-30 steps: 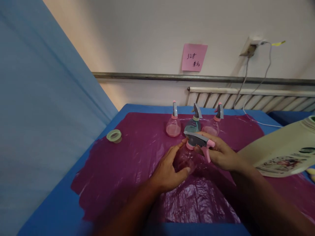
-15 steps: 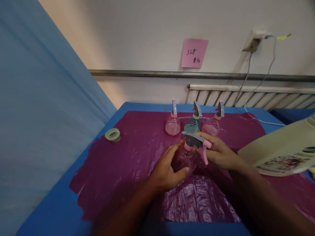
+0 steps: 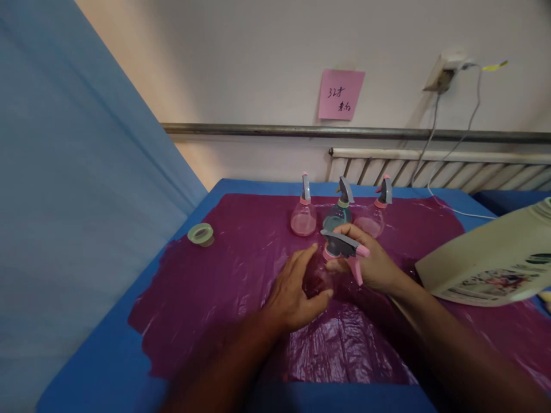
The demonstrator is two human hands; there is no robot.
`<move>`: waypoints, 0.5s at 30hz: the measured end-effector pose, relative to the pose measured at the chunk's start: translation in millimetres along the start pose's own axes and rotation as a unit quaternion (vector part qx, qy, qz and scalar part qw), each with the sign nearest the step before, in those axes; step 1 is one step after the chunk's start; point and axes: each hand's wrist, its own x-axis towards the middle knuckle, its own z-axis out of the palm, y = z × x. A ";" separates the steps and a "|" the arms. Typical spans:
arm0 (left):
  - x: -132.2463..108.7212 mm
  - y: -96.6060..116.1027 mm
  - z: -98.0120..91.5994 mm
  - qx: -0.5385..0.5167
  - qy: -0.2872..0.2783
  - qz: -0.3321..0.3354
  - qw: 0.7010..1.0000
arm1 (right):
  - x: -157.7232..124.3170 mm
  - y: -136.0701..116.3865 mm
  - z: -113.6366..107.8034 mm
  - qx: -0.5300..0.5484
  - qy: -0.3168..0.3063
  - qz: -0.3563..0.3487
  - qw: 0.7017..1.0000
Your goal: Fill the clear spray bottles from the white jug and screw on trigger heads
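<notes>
A clear pink spray bottle (image 3: 317, 279) with a grey-and-pink trigger head stands upright in front of me. My left hand (image 3: 297, 289) curves around the left side of its round body, thumb at the front. At the collar, just under the trigger head, the fingers of my right hand (image 3: 365, 258) grip from the right. Behind my hands stand three more spray bottles: a pink one (image 3: 303, 222), a teal one (image 3: 336, 218) and another pink one (image 3: 371, 221), the last two partly hidden by my right hand. Liquid shows in their bottoms.
A large cream jug (image 3: 486, 258) leans in from the right, beside my right forearm. A pale green cap (image 3: 201, 234) lies on the purple plastic sheet (image 3: 206, 298) at left. A blue curtain (image 3: 86, 172) hangs left; a cable (image 3: 434, 123) runs down the wall at back.
My right hand has shifted its fingers around the bottle's collar, with the thumb now below the trigger head. My left hand stays around the body. The view has moved slightly.
</notes>
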 end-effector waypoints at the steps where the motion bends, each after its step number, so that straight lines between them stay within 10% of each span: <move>1: -0.1 -2.1 0.6 0.003 -0.007 0.022 1.000 | -0.7 -1.3 2.2 0.003 0.000 0.007 1.000; 15: 3.4 -14.7 1.1 -0.012 -0.023 0.163 0.986 | 1.1 4.6 12.0 -0.002 0.000 -0.013 1.000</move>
